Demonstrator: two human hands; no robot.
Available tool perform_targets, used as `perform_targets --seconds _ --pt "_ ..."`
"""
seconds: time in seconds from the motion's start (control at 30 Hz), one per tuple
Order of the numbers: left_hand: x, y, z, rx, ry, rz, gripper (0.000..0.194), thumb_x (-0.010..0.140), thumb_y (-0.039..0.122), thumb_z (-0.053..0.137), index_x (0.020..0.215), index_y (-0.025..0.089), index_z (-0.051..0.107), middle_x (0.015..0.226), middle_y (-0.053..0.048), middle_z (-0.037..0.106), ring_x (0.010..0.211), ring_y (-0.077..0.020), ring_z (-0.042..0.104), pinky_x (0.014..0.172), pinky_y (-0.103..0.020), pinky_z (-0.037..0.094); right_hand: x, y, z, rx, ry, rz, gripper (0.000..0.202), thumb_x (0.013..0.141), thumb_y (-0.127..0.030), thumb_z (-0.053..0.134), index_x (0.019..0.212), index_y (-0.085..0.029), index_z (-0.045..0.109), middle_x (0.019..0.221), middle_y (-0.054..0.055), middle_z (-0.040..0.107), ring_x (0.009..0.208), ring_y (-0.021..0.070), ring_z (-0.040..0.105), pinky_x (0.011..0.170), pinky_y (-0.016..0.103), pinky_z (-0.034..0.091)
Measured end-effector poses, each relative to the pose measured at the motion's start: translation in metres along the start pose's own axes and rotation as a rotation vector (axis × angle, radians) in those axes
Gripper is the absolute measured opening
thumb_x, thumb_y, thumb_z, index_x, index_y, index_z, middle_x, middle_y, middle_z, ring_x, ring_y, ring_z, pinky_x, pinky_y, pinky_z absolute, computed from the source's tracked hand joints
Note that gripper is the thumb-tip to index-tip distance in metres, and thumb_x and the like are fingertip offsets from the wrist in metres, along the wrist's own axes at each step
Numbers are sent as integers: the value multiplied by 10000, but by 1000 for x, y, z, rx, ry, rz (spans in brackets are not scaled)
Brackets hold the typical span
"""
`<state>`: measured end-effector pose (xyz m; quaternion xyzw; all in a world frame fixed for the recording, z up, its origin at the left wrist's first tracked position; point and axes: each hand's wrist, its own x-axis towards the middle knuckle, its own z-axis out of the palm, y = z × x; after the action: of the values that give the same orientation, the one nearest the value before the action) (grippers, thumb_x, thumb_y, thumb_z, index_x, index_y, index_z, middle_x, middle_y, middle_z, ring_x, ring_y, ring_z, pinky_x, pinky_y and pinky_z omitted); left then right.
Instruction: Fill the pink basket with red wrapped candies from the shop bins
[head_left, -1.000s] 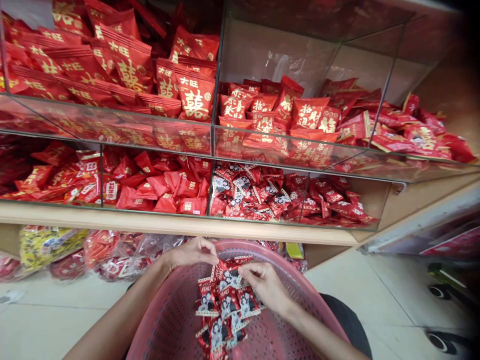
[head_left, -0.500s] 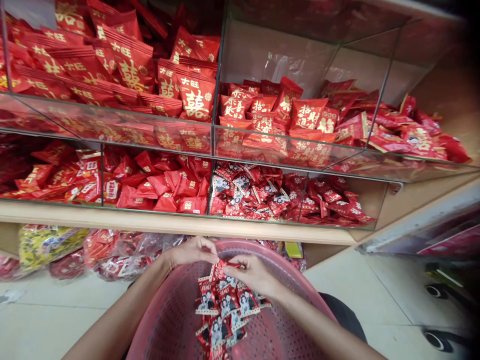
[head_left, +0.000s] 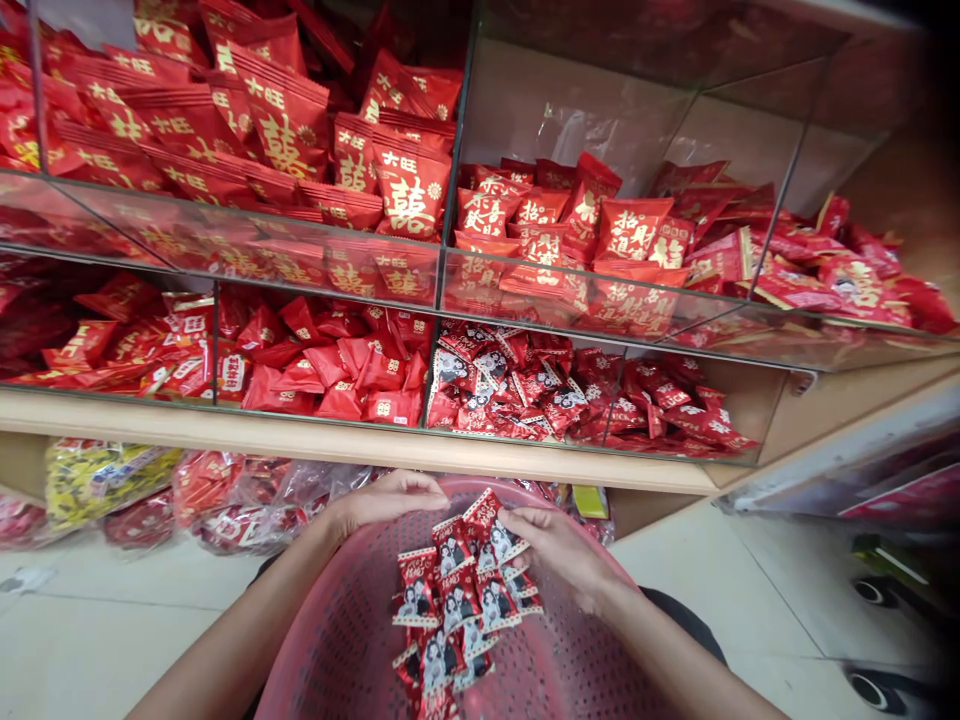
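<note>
My right hand [head_left: 559,552] pinches the edge of a small red candy packet [head_left: 489,522] printed with a cartoon couple, held over the pink basket [head_left: 322,620]. Below it, several matching packets [head_left: 450,600] lie overlapping in a cluster inside the basket. My left hand [head_left: 397,498] is at the basket's far rim, its fingers curled together and apart from the packets. No packet shows between its fingertips.
A wooden shelf [head_left: 525,468] with clear-walled compartments crosses ahead, filled with red packets [head_left: 285,130]. One lower bin holds the same couple-printed packets [head_left: 502,375]. Bagged goods [head_left: 112,485] lie beneath the shelf. Chair casters [head_left: 874,690] stand at the right on the tiled floor.
The packet that both hands touched is now in my right hand alone, slightly higher and further right. My left hand has come off it. The view has shifted slightly.
</note>
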<state>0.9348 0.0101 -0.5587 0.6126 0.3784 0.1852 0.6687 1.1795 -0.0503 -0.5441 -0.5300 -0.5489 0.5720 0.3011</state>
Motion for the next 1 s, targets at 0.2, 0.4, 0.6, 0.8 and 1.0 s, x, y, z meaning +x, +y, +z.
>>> perform_targets --seconds 0.2,0.4,0.6,0.8,1.0 --pt "6 -5 0 -18 -1 -23 360 722 446 619 912 142 653 905 -33 658 823 -169 572 766 -257 409 -9 5 5 299 -24 191 285 711 -445 633 714 -160 628 761 26 600 595 99 547 559 247 462" --pt "7 -5 -1 23 7 -2 375 741 464 590 931 147 650 894 -28 656 808 -168 568 749 -249 411 -1 4 55 299 -11 191 487 598 -428 719 948 -181 487 700 -33 528 531 97 549 486 259 511" --pt "6 -5 -3 40 -7 32 348 756 443 581 910 137 648 855 -29 647 772 -156 558 722 -233 410 15 17 87 268 22 139 461 608 -385 703 907 -207 399 564 -105 392 490 71 466 511 302 559" --pt "7 -7 -5 76 -2 35 356 760 459 566 913 149 648 859 -18 645 798 -160 553 741 -232 404 16 32 91 -39 26 140 354 758 -421 532 1004 -221 375 538 -99 436 323 96 480 303 197 373" --pt "7 -4 -3 65 0 34 329 758 432 580 890 138 646 857 -19 642 803 -158 549 752 -236 397 9 23 85 -441 145 -49 267 781 -339 534 1025 -238 490 608 -30 547 478 127 539 478 231 378"
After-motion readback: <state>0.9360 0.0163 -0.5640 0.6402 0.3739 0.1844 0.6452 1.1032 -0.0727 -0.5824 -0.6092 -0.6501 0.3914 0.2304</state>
